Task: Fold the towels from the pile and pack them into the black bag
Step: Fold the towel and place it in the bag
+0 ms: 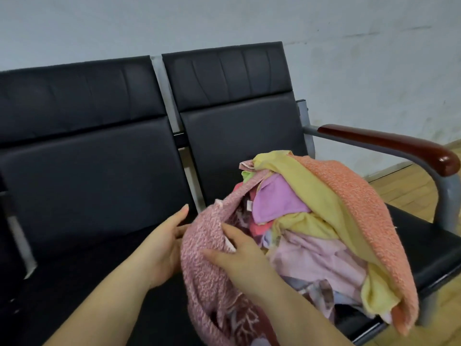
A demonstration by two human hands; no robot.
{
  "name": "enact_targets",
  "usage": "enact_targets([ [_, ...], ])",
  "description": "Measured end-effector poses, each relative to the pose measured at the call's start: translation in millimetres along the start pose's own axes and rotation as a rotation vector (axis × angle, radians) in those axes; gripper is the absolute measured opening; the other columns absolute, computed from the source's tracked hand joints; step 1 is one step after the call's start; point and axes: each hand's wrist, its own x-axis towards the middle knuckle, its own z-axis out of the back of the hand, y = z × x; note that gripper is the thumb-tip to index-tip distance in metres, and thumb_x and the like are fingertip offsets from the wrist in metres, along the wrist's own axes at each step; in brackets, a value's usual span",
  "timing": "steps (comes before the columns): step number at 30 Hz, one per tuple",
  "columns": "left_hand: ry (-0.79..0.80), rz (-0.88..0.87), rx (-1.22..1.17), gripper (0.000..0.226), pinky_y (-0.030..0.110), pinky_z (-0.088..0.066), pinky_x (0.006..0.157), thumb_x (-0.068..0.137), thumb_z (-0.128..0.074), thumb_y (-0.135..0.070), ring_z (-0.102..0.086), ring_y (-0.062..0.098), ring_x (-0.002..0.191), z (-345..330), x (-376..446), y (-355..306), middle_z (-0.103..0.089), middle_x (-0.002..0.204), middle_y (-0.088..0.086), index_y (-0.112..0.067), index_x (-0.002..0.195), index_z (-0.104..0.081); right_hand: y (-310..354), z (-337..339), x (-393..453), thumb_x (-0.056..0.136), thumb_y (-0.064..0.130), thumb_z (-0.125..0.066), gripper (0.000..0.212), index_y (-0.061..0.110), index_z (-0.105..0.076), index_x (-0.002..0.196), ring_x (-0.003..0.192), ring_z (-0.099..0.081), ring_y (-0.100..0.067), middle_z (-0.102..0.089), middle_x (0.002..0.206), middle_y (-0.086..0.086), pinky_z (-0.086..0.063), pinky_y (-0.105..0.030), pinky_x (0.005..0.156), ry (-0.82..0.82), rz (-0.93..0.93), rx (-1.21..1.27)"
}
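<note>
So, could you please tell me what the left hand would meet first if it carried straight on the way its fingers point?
Probably the seat backrest: the left hand points up and away beside the pink towel, though depth is unclear.

Soft even light, slight blur, edges bowed
</note>
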Motion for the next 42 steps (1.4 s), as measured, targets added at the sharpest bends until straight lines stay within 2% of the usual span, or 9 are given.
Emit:
enact_targets([
  [3,-0.055,0.006,0.016,0.041,0.042,-0.05,0.078,0.084,-0.062,-0.035,-0.067,0.033,0.096,28,-4,11,-0.071,0.104,0.02,-0.003,0.109,-0.069,-1,-30,-8,0.086,0.025,-0.069,0.045,0.026,-0.057,0.13,0.112,-0.056,-0.002,-0.062,0.121,0.014,-0.042,-0.024,0.101,0.199,0.032,-0.071],
  [8,-0.195,-0.065,0.057,0.028,0.042,-0.051,0.085,0.093,-0.05,-0.01,-0.066,0.032,0.099,95,-13,42,-0.07,0.109,0.019,-0.004,0.117,-0.064,-20,-48,4,0.081,0.042,-0.071,0.03,0.024,-0.053,0.097,0.1,-0.056,-0.01,-0.057,0.11,0.003,-0.041,-0.022,0.081,-0.075,-0.087,-0.218],
  [14,-0.23,-0.125,0.527,0.045,0.026,-0.045,0.1,0.093,-0.06,-0.013,-0.058,0.004,0.113,179,-60,102,-0.059,0.127,-0.013,-0.039,0.129,-0.052,-41,-85,10,0.087,0.041,-0.063,0.031,0.027,-0.051,0.112,0.113,-0.049,-0.021,-0.044,0.117,0.0,-0.041,-0.03,0.09,0.022,0.054,-0.718],
  [19,-0.205,-0.003,0.861,0.015,0.02,-0.044,0.099,0.077,-0.067,-0.057,-0.061,-0.005,0.103,221,-94,140,-0.07,0.107,-0.016,-0.048,0.087,-0.071,-55,-124,6,0.092,0.059,-0.043,0.055,0.033,-0.039,0.141,0.134,-0.03,-0.019,-0.033,0.147,0.004,-0.031,-0.034,0.11,0.346,0.119,-0.937],
  [23,-0.273,-0.071,1.069,0.084,0.024,-0.044,0.066,0.041,-0.033,-0.102,-0.052,0.004,0.06,232,-103,146,-0.053,0.063,-0.009,-0.022,0.051,-0.056,-62,-145,-1,0.082,0.075,-0.024,0.069,0.036,-0.048,0.134,0.131,-0.033,-0.018,-0.039,0.143,0.007,-0.03,-0.037,0.11,0.629,0.061,-1.097],
  [28,-0.172,-0.286,1.143,0.049,0.027,-0.036,0.106,0.082,-0.048,-0.07,-0.045,0.003,0.119,215,-91,140,-0.047,0.127,-0.02,-0.04,0.12,-0.052,-51,-156,-8,0.094,0.057,-0.034,0.045,0.023,-0.058,0.078,0.08,-0.054,-0.009,-0.054,0.084,0.006,-0.042,-0.025,0.072,0.54,0.08,-0.959],
  [31,-0.123,-0.193,1.27,0.06,0.029,-0.027,0.112,0.093,-0.044,-0.056,-0.034,0.012,0.135,210,-78,147,-0.035,0.148,-0.008,-0.035,0.146,-0.027,-52,-161,-9,0.093,0.051,-0.048,0.026,0.027,-0.056,0.089,0.081,-0.056,-0.007,-0.057,0.09,0.008,-0.042,-0.022,0.066,0.397,0.089,-0.951],
  [35,-0.233,-0.052,1.356,0.059,0.036,-0.036,0.107,0.094,-0.039,-0.056,-0.039,0.023,0.134,219,-73,150,-0.036,0.148,0.0,-0.032,0.147,-0.026,-55,-172,-11,0.086,0.055,-0.059,0.039,0.028,-0.053,0.113,0.084,-0.057,-0.008,-0.056,0.089,0.012,-0.041,-0.022,0.066,0.423,-0.061,-0.956],
  [42,-0.309,-0.07,1.531,0.028,0.032,-0.044,0.095,0.09,-0.057,-0.036,-0.05,0.019,0.117,233,-83,143,-0.053,0.123,-0.003,-0.028,0.116,-0.059,-52,-194,-39,0.077,0.041,-0.073,0.024,0.024,-0.057,0.072,0.055,-0.046,-0.002,-0.052,0.061,0.008,-0.037,-0.021,0.054,0.587,-0.027,-0.881],
])
